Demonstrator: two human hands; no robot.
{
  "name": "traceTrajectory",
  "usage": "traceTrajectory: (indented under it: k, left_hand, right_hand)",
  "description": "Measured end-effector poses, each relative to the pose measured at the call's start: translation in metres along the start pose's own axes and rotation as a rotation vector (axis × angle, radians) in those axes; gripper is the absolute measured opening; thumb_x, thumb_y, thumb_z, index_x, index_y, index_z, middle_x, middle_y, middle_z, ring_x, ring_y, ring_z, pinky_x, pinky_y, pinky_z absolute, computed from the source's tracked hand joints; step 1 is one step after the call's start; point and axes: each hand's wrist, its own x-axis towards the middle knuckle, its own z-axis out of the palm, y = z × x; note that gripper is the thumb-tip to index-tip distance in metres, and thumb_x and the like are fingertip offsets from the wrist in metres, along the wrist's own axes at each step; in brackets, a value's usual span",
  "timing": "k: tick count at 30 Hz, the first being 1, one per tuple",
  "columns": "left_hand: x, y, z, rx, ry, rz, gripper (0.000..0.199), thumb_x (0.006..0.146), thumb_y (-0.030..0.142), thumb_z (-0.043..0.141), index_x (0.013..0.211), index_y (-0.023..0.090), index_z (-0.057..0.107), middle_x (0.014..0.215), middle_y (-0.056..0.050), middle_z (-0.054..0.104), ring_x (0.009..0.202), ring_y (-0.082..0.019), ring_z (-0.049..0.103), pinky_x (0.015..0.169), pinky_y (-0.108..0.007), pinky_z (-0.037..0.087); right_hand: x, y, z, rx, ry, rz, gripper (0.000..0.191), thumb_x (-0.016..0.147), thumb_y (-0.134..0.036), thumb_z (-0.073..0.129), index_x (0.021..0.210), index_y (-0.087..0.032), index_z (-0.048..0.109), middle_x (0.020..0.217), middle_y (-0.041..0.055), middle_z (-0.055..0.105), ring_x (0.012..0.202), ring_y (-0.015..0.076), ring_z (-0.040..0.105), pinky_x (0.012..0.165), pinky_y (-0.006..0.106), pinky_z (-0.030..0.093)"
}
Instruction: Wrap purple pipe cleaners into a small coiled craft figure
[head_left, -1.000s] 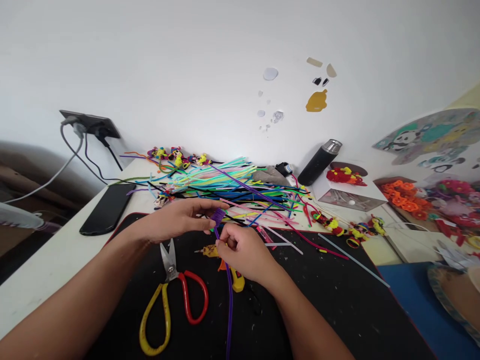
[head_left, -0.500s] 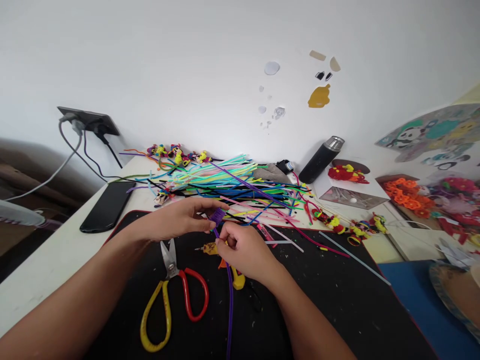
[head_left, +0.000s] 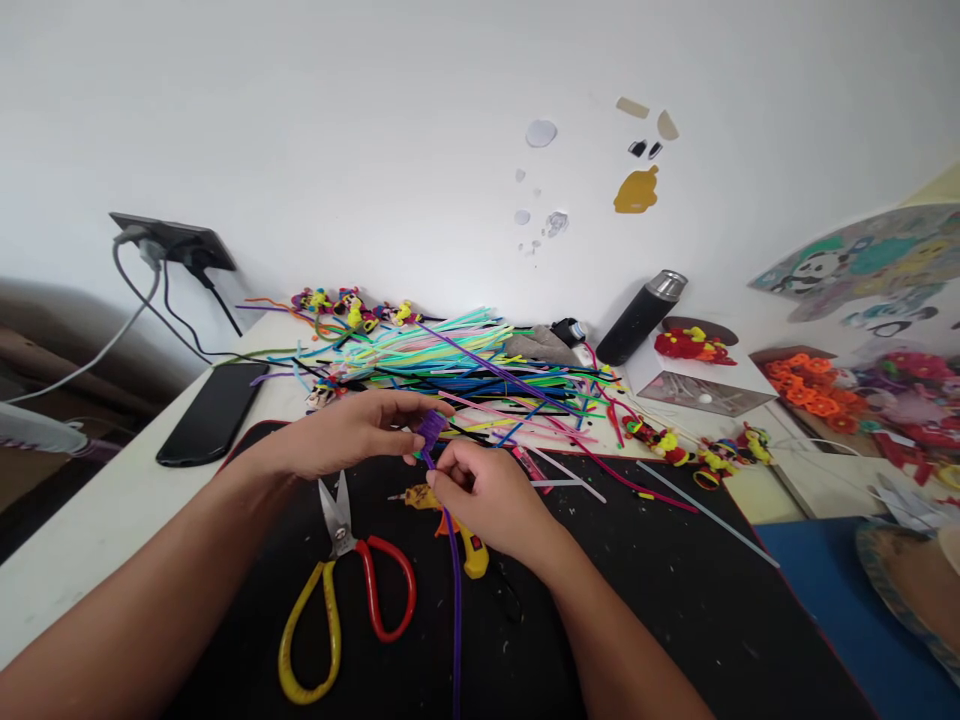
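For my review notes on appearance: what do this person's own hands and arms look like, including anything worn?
The left hand and right hand are ungloved, with no ring, watch or bracelet visible; left forearm and right forearm are sleeveless.

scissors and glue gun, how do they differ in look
The scissors have one yellow and one red handle; the glue gun is mostly yellow and orange. The scissors lie uncovered, while the right hand partly hides the glue gun. Both lie on the black mat.

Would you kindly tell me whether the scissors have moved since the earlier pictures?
No. Judged against the phone, the scissors lie in the same place on the black mat, pointing the same way.
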Motion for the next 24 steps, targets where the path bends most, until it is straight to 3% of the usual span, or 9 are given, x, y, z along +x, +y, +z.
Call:
traceTrajectory:
  k: [6, 15, 19, 24]
  left_hand:
    - [0.001, -0.007, -0.009, -0.082, -0.073, 0.028, 0.048, 0.085, 0.027, 0.080, 0.134, 0.022, 0.075, 0.118, -0.009, 0.077, 0.095, -0.022, 0.069, 0.084, -0.032, 0.059]
    - [0.001, -0.007, -0.009, -0.182, -0.067, 0.034, 0.050, 0.085, 0.025, 0.081, 0.135, 0.023, 0.075, 0.111, -0.009, 0.077, 0.095, -0.022, 0.068, 0.082, -0.031, 0.060]
    - [0.000, -0.003, -0.006, -0.210, -0.051, 0.035, 0.048, 0.083, 0.023, 0.082, 0.132, 0.022, 0.077, 0.109, -0.009, 0.079, 0.092, -0.022, 0.070, 0.080, -0.031, 0.062]
    - [0.000, -0.002, -0.004, -0.269, -0.009, 0.031, 0.046, 0.079, 0.022, 0.086, 0.125, 0.022, 0.081, 0.109, -0.010, 0.080, 0.087, -0.022, 0.071, 0.076, -0.030, 0.063]
  right_hand:
    - [0.001, 0.002, -0.002, 0.180, 0.047, 0.021, 0.018, 0.096, -0.034, 0.066, 0.083, -0.021, 0.063, 0.072, -0.0031, 0.062, 0.063, 0.0133, 0.055, 0.058, 0.025, 0.038]
    - [0.004, 0.004, -0.005, 0.513, 0.000, 0.075, 0.031, 0.093, -0.047, 0.069, 0.082, -0.021, 0.058, 0.067, -0.0020, 0.065, 0.056, 0.0148, 0.065, 0.055, 0.026, 0.047]
    - [0.006, 0.004, -0.006, 0.605, -0.018, 0.130, 0.039, 0.088, -0.056, 0.073, 0.082, -0.022, 0.056, 0.064, -0.0044, 0.062, 0.041, 0.0095, 0.050, 0.041, 0.023, 0.034]
    - [0.008, 0.008, -0.007, 0.587, 0.030, 0.098, 0.038, 0.089, -0.054, 0.074, 0.079, -0.022, 0.057, 0.055, -0.0081, 0.049, 0.042, 0.0080, 0.035, 0.042, 0.023, 0.026]
